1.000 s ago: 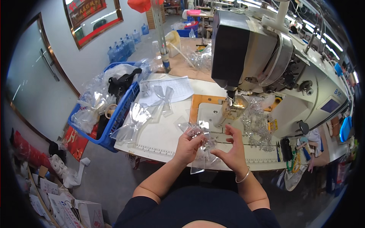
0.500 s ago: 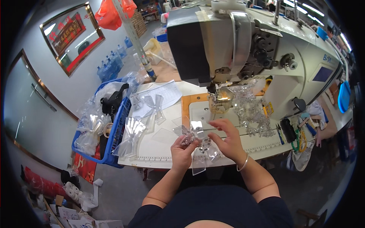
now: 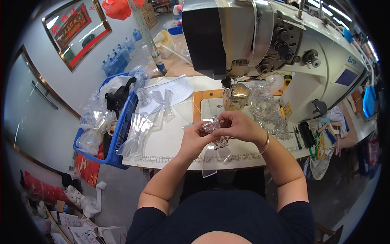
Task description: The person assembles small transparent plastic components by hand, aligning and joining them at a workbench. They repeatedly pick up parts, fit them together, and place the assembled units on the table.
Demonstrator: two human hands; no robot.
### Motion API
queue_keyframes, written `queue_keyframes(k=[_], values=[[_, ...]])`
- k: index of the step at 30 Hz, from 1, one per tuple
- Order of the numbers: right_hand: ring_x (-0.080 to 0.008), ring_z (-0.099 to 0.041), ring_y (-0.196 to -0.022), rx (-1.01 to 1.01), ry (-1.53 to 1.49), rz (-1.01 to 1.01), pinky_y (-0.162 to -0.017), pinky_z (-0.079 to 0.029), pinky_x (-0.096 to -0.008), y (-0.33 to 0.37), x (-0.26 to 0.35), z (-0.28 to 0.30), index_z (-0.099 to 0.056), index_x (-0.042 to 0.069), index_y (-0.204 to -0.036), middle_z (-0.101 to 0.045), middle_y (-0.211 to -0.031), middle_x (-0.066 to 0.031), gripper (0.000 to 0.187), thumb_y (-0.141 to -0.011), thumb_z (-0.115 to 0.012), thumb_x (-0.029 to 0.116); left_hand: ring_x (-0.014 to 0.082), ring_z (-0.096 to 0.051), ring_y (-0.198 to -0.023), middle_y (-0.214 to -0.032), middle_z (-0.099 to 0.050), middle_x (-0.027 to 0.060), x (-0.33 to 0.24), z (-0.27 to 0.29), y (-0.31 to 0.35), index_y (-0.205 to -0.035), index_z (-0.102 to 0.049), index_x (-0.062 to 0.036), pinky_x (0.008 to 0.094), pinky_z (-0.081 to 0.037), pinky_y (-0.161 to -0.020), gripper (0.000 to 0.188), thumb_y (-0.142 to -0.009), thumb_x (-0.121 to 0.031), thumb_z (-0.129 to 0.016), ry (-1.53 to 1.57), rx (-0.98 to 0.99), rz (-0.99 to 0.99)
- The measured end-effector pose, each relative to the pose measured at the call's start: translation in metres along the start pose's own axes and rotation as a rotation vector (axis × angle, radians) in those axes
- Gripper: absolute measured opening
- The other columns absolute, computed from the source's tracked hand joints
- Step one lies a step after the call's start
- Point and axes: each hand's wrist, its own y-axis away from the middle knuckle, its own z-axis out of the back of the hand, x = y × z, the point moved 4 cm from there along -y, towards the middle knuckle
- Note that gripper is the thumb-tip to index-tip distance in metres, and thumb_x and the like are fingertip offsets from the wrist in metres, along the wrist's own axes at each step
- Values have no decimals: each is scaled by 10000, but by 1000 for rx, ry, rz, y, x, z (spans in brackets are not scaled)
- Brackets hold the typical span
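My left hand (image 3: 196,138) and my right hand (image 3: 239,127) meet over the front of the sewing machine table, both closed on one clear plastic piece (image 3: 210,160). Its flat strips hang below my fingers past the table's front edge, and a shiny, bunched part shows between the hands. What my fingertips pinch is partly hidden. Just beyond stands the sewing machine (image 3: 243,40), its lit needle area (image 3: 237,95) over a metal plate. To the left lie bow-shaped clear plastic pieces (image 3: 163,105) and a fanned stack of clear strips (image 3: 140,132).
A blue basket (image 3: 118,142) with plastic bags stands at the table's left edge. Right of the needle sits a heap of shiny clear pieces (image 3: 262,107). Scissors and small tools (image 3: 308,136) lie at the right. A marked paper sheet (image 3: 178,90) is at the back left.
My right hand has come in from the right, its spread fingers closing on the plastic piece beside my left hand. Both hands are slightly farther up the view, and the view has shifted a little.
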Motion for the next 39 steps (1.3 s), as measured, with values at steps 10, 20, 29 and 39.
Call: queue_keyframes(k=[10, 20, 29, 39], values=[[-64, -554, -632, -239, -3, -90, -580, -450, -225, 11, -33, -6, -640, -1, -850, -629, -703, -16, 210, -791, -734, 176, 158, -641, -885, -987, -649, 86, 16, -4, 8, -1122, -569, 41, 288, -537, -786, 270, -895, -100, -608, 160, -11, 153], [-50, -532, -649, -317, -165, -19, -590, -440, -220, 17, -44, -18, -635, -4, -850, -626, -711, -3, 150, -832, -698, 131, 179, -658, -858, -970, -653, 109, 22, 0, 12, -1112, -570, 26, 318, -550, -782, 266, -974, -172, -457, 461, -30, 230], [-52, -522, -630, -365, -171, -43, -563, -426, -227, 16, -55, -25, -618, 10, -782, -615, -679, -9, 194, -827, -719, 169, 185, -664, -856, -964, -656, 110, 30, 6, 14, -1126, -572, 31, 318, -554, -773, 268, -973, -159, -463, 481, -45, 220], [-51, -524, -621, -416, -161, -30, -556, -423, -225, 17, -52, -32, -620, 11, -792, -625, -678, -9, 189, -829, -719, 168, 184, -651, -892, -985, -649, 114, 34, 10, 18, -1143, -558, 34, 314, -543, -801, 272, -960, -157, -492, 515, -46, 223]])
